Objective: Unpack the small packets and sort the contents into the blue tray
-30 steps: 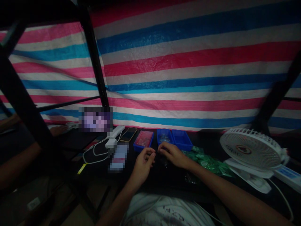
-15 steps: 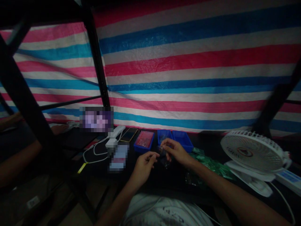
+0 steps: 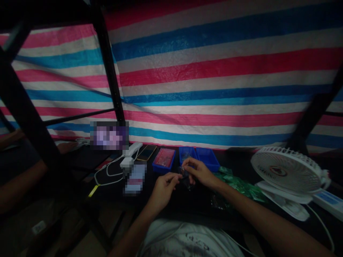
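Clear plastic piece (image 3: 183, 172), small and dim, sits between my two hands over the dark tabletop (image 3: 174, 205), pinched in the fingers of my right hand (image 3: 198, 172); its edges melt into the black, so I cannot make out its shape. My left hand (image 3: 166, 186) comes close beside it, thumb and forefinger nearly together, but I cannot tell whether they touch the plastic or grip anything. Under my right hand, a shiny scrap (image 3: 189, 186) shows only in part. Beyond, the left blue tray (image 3: 161, 169) holds a reddish pack (image 3: 165, 156), its contents too murky to read. My right hand hides the near side of the middle blue tray (image 3: 187, 149); the right blue tray (image 3: 207, 159) adjoins it. My forearm covers some of the green packets (image 3: 243, 186). Near the white fan (image 3: 284, 172), a box (image 3: 332, 204) runs off the right edge. Pixelation blurs a screen (image 3: 109, 137).
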`<state>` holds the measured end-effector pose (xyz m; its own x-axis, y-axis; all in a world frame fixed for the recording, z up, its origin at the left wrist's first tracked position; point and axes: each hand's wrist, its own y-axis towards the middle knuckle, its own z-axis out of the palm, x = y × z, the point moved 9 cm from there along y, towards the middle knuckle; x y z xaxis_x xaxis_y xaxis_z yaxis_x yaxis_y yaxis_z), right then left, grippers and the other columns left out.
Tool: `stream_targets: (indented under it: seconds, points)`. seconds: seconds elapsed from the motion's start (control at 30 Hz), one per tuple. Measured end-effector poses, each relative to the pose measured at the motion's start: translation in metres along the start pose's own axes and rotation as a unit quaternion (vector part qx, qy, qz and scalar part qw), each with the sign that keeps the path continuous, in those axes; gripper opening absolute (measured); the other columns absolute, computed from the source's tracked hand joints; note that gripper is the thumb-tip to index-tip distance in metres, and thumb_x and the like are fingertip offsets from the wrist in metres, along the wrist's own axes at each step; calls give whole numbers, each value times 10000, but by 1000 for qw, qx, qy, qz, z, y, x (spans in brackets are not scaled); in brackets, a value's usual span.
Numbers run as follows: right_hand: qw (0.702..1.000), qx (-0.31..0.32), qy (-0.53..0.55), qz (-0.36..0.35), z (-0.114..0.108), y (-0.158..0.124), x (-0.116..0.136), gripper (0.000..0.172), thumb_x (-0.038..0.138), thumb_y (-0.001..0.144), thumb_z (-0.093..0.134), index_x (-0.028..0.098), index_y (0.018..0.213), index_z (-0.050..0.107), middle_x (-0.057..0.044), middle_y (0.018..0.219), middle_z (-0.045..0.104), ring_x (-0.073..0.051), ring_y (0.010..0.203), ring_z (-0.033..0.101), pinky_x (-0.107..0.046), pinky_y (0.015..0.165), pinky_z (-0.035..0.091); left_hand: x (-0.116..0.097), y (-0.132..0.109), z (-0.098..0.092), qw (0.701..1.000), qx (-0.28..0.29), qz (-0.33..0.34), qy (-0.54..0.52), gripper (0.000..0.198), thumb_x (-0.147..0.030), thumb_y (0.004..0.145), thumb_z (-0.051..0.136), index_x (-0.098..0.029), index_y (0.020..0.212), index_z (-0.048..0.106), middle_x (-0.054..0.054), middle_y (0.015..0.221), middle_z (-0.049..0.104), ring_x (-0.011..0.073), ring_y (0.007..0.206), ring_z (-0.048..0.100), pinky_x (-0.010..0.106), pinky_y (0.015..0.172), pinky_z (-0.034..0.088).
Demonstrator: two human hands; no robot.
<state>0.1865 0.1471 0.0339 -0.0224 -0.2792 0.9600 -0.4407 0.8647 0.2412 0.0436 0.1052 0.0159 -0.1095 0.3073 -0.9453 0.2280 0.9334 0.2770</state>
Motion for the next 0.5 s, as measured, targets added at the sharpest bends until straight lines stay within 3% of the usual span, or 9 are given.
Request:
stream_targets:
  seconds: [0.17,0.27,0.4,0.5]
  points:
    - [1000,-13,-23,7,-2,-1,2,392,562,861,674,201,964,560,42,757,620,-85,409,580,-189,361,407,-2,0,-3,1000,-16,14,-5,339,-420,933,573,-173,1032,783,109,1058,755,220,850,691,263,611,491]
    - [998,-27,-56,0,-4,-1,6,386,550,847,699,191,927,581,41,758,601,-63,397,506,-192,363,336,-3,0,-3,1000,-14,15,-7,341,-424,938,570,-178,1035,785,110,1077,749,215,845,690,260,610,487]
    - [995,-50,-79,-42,-10,0,15,366,493,785,786,174,858,622,18,803,592,-100,597,538,-220,526,400,-4,-1,-4,1000,-15,16,-5,345,-424,945,568,-177,1054,782,113,1104,739,218,866,693,266,635,496]
    - [995,-34,-86,-44,-9,0,15,372,483,806,773,177,988,664,14,795,597,-133,690,549,-243,615,403,-6,-1,-6,999,-27,23,-4,336,-423,950,571,-188,1070,779,102,1096,743,225,910,685,272,668,505]
